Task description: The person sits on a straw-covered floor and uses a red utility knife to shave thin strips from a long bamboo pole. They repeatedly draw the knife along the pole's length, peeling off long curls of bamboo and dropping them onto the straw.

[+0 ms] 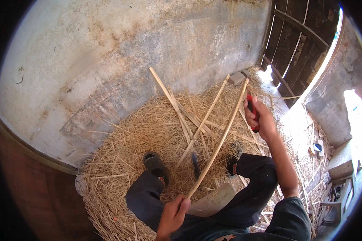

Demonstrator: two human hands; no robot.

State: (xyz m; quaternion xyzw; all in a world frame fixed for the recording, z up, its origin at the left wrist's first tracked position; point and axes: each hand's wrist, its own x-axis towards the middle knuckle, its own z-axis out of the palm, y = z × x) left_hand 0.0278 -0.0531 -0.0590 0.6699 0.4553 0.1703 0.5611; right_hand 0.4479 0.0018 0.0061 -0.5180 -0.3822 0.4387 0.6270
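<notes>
My left hand (175,213) is closed around the near end of a long, pale strip of split wood or bamboo (219,146). The strip slants up and away to the right, bowing slightly. My right hand (259,116) grips a hand tool with a red-and-black handle (251,108), raised just right of the strip's far end. The tool's working end is too small to make out. Between my feet, a dark, narrow, blade-like object (195,164) lies on the shavings. More pale strips (203,120) lean and cross beyond it.
Straw-like shavings (120,160) cover the floor around my shoes (155,164). A stained plaster wall (108,72) stands ahead, with a plank door (295,44) at far right. Low wooden furniture (342,197) is at the right; a pale block (215,199) sits between my legs.
</notes>
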